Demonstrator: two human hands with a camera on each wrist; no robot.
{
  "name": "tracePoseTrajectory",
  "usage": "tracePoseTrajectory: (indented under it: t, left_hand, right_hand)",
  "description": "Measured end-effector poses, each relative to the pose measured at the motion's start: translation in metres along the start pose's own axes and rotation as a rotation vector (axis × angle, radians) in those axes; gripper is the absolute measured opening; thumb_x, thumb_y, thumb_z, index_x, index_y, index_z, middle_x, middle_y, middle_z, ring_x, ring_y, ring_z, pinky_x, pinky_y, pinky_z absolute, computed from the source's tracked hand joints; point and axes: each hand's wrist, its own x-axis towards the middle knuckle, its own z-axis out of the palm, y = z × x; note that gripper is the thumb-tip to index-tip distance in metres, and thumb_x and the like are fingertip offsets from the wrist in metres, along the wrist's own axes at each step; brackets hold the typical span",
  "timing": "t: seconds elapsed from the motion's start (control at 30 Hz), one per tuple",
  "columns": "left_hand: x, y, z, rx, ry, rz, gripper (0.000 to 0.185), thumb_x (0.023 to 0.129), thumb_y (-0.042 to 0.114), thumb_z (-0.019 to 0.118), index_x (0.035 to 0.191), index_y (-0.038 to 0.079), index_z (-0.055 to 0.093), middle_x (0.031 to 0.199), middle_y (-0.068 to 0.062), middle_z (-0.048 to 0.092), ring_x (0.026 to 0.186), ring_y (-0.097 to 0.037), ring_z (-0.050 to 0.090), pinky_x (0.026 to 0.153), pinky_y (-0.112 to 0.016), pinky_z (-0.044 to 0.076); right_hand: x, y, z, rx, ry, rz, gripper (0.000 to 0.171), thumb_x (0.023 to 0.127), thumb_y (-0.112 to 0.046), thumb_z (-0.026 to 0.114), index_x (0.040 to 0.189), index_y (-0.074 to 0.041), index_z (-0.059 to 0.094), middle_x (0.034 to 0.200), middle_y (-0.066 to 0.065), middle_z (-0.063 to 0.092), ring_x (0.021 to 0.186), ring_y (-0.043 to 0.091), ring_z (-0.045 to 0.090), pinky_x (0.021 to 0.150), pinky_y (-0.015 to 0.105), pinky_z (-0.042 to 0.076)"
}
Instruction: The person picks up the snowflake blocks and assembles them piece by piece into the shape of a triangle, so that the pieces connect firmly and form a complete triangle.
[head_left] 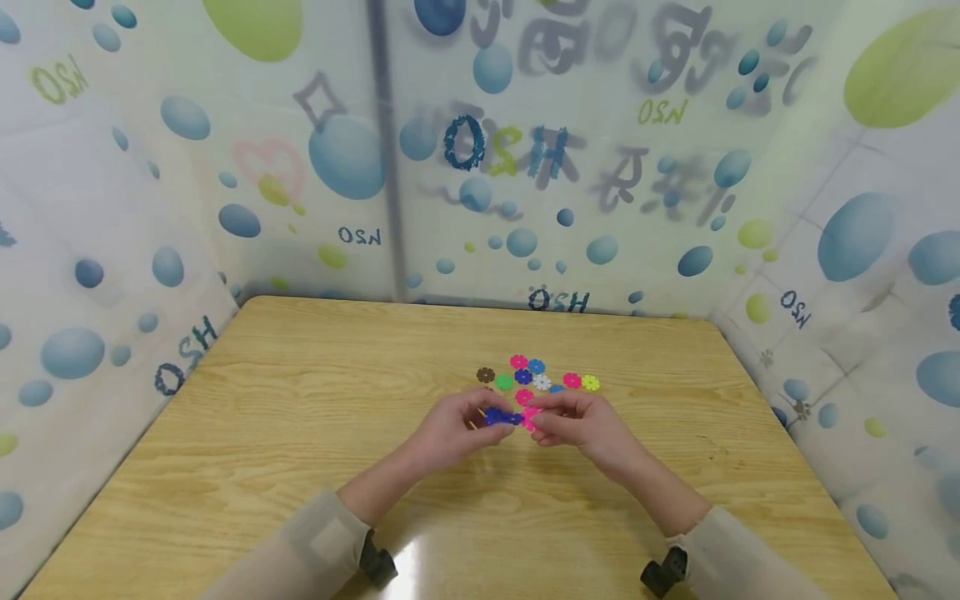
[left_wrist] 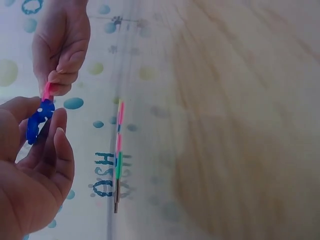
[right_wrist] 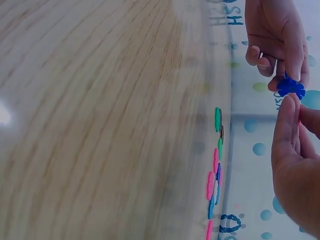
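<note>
Over the table, my left hand [head_left: 450, 429] pinches dark blue notched plastic discs [head_left: 495, 416] between thumb and fingers; they look joined at an angle. From the other side, my right hand [head_left: 588, 429] pinches a pink notched disc [head_left: 529, 417]. In the left wrist view the pink disc [left_wrist: 47, 91] meets the edge of the blue discs [left_wrist: 40, 120]; whether its slot is pushed in, I cannot tell. The right wrist view shows a blue disc [right_wrist: 291, 88] between both hands' fingertips, with the pink one mostly hidden by my right fingers.
Loose notched discs lie just beyond my hands: a brown disc [head_left: 485, 375], a green disc [head_left: 503, 382], a white disc [head_left: 542, 382], a yellow disc [head_left: 591, 382], and several pink and blue ones. Patterned curtains [head_left: 330, 250] surround the wooden table [head_left: 300, 375] behind and at both sides.
</note>
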Motion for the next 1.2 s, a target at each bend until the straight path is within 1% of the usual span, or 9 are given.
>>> tracePoseTrajectory:
  t: [0.17,0.27,0.4,0.5,0.6,0.73,0.97,1.2]
  left_hand:
    - [-0.001,0.000,0.004,-0.016,0.036,-0.036,0.012,0.105,0.023,0.077,0.117,0.021,0.079,0.099,0.000,0.077,0.083,-0.022,0.072,0.063,-0.022,0.052]
    - [-0.002,0.001,0.004,-0.038,0.050,-0.046,0.010,0.105,0.020,0.076,0.115,0.020,0.079,0.097,-0.002,0.077,0.084,-0.024,0.073,0.065,-0.025,0.056]
    - [-0.002,0.001,0.005,-0.097,0.064,-0.041,0.010,0.105,0.015,0.075,0.114,0.012,0.079,0.100,-0.010,0.078,0.086,-0.020,0.074,0.077,-0.040,0.066]
    - [-0.003,0.000,0.005,-0.140,0.069,-0.041,0.012,0.105,0.012,0.075,0.115,0.007,0.078,0.106,-0.013,0.079,0.093,-0.017,0.077,0.088,-0.047,0.067]
    - [-0.003,0.000,0.006,-0.171,0.075,-0.050,0.013,0.105,0.011,0.075,0.116,0.005,0.078,0.111,-0.016,0.079,0.099,-0.017,0.078,0.090,-0.040,0.067]
    - [-0.003,0.001,0.006,-0.184,0.084,-0.051,0.012,0.105,0.010,0.075,0.115,0.004,0.078,0.113,-0.018,0.079,0.101,-0.018,0.079,0.089,-0.029,0.066]
    - [-0.002,0.002,0.007,-0.171,0.091,-0.046,0.009,0.103,0.010,0.077,0.110,0.005,0.079,0.106,-0.013,0.081,0.097,-0.016,0.079,0.087,-0.026,0.066]
    - [-0.002,0.004,0.007,-0.208,0.093,-0.076,0.008,0.104,0.007,0.075,0.110,0.002,0.077,0.106,-0.016,0.080,0.098,-0.019,0.080,0.088,-0.027,0.066]
  right_hand:
    - [0.000,0.000,0.003,-0.007,-0.002,-0.015,0.042,0.106,-0.019,0.076,0.140,0.003,0.066,0.108,0.008,0.078,0.098,0.019,0.079,0.093,0.038,0.067]
    - [0.000,0.000,0.003,-0.011,-0.003,-0.005,0.039,0.106,-0.017,0.075,0.139,0.001,0.068,0.112,0.011,0.079,0.100,0.019,0.080,0.093,0.038,0.067]
    - [-0.001,0.001,0.003,-0.031,-0.017,0.003,0.042,0.105,-0.013,0.075,0.144,0.000,0.066,0.117,0.012,0.078,0.104,0.021,0.081,0.096,0.037,0.066]
    - [-0.002,0.002,0.003,-0.038,-0.027,-0.005,0.046,0.105,-0.013,0.076,0.147,0.000,0.065,0.118,0.014,0.077,0.106,0.022,0.081,0.096,0.037,0.066]
    - [-0.002,0.004,0.003,-0.042,-0.019,-0.022,0.045,0.104,-0.013,0.077,0.146,0.000,0.067,0.116,0.020,0.078,0.104,0.023,0.082,0.094,0.038,0.067]
    - [-0.001,0.007,0.005,-0.040,0.007,-0.039,0.042,0.103,-0.014,0.079,0.142,0.000,0.071,0.115,0.026,0.080,0.099,0.021,0.083,0.090,0.037,0.068]
    - [-0.003,0.007,0.009,-0.018,0.021,-0.075,0.040,0.103,-0.011,0.078,0.138,0.007,0.070,0.109,0.018,0.084,0.095,0.015,0.083,0.087,0.035,0.068]
    - [-0.003,0.006,0.014,-0.007,0.035,-0.088,0.039,0.103,-0.009,0.077,0.137,0.010,0.070,0.109,0.021,0.083,0.093,0.014,0.083,0.086,0.035,0.068]
